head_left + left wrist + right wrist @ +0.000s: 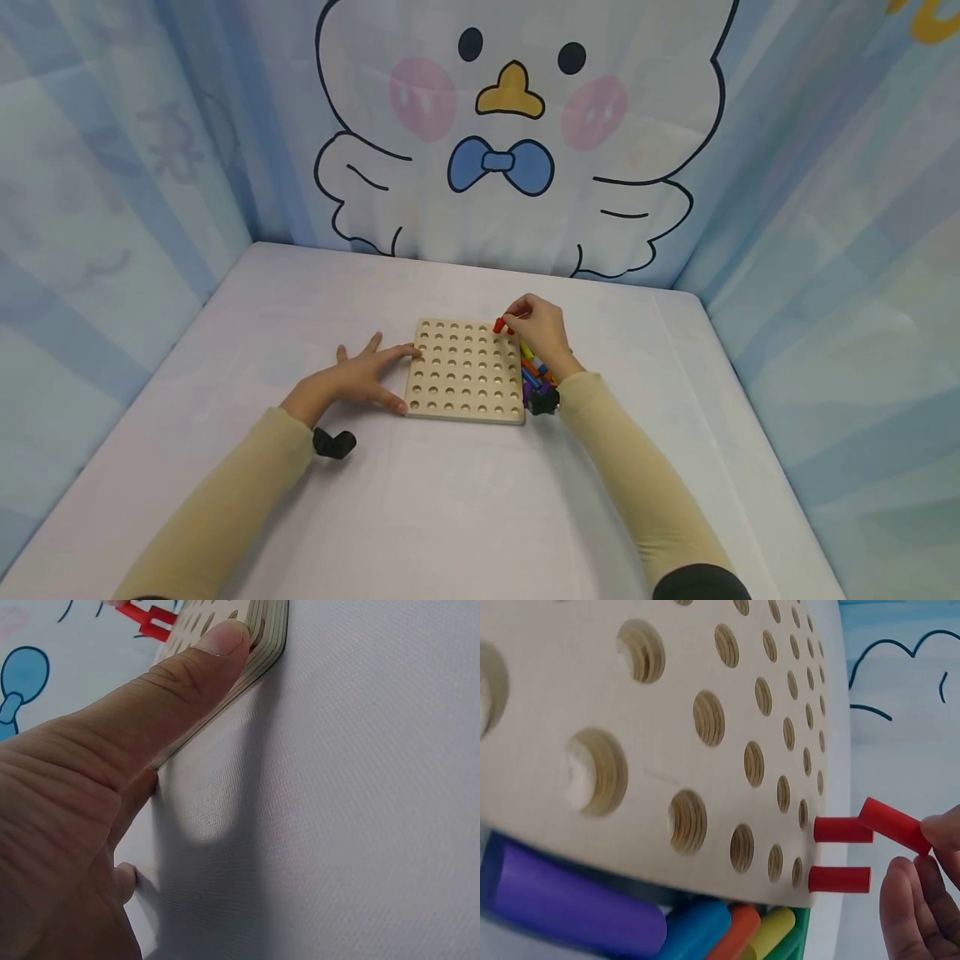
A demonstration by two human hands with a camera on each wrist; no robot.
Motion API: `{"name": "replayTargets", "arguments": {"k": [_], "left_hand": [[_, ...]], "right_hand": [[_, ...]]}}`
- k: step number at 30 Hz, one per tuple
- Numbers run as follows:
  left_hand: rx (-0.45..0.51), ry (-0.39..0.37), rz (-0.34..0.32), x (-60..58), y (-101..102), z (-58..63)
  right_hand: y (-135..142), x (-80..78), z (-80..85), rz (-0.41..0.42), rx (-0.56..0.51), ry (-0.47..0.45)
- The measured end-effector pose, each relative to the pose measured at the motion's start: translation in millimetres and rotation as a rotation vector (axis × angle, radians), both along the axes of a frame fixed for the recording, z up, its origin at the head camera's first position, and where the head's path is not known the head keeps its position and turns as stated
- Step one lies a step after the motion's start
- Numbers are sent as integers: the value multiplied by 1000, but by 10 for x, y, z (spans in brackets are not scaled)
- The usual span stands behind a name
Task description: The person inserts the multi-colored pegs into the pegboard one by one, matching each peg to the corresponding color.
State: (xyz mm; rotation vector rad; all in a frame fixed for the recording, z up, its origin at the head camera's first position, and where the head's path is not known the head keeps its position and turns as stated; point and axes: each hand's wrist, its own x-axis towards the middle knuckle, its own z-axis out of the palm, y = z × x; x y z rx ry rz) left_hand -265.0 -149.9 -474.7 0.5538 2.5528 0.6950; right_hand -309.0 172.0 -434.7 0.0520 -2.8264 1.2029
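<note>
A square wooden pegboard (465,418) with rows of round holes lies flat on the table. Two red pegs, one nearer (840,879) and one beyond it (843,829), stand upright in holes at its far right corner. My right hand (542,327) pinches a third red peg (894,825) between thumb and fingertips. That peg is tilted, its end close to a standing one; whether they touch I cannot tell. On the board's left side my left hand (352,382) lies spread, thumb (221,645) on the near corner and a straight finger at the edge.
Against the board's right side lie loose pegs: purple (577,900), blue (697,934), orange (735,934), yellow (771,932) and green (799,937). A white cloth (450,517) covers the table. Printed curtains (495,225) stand behind it and at both sides.
</note>
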Motion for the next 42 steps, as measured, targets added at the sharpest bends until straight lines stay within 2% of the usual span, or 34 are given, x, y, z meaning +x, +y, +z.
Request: {"name": "replayTargets", "arguments": {"k": [18,26,42], "left_hand": [[-12,4,4,14,-5,-8],[-14,-3,9,12,-6,-36],[-10,-5,7,-15,6,-33]], "right_hand": [[-171,-95,-146,-86,-45,5],[-222,-119,-203,-116,-11,43],[-259,-147,-262,-71,65,71]]}}
